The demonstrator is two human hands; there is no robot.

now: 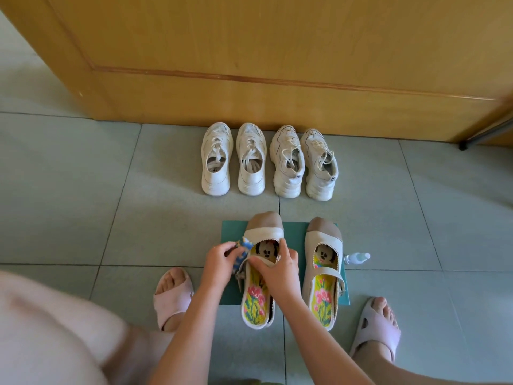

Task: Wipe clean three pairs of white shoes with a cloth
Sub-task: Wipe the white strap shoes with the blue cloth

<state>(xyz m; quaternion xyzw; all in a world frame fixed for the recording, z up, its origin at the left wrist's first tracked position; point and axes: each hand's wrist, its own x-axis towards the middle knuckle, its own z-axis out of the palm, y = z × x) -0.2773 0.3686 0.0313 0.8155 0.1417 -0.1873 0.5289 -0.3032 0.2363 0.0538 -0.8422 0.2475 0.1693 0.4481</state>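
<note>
Grey floor tiles [83, 190] run up to a wooden door [249, 51], and 2 pairs of white sneakers, one [233, 159] beside the other [304, 163], sit lined up against it. Nearer, on a green mat [230, 232], 2 strap shoes with floral insoles (cartoon faces inside). Left hand [219, 263] pinches a bunched blue patterned cloth [244, 250] against the left strap shoe [261, 273]; right hand [280, 269] clasps its opening. Right strap shoe [324, 273] stands untouched, a small spray bottle [356, 257] just beside it.
</note>
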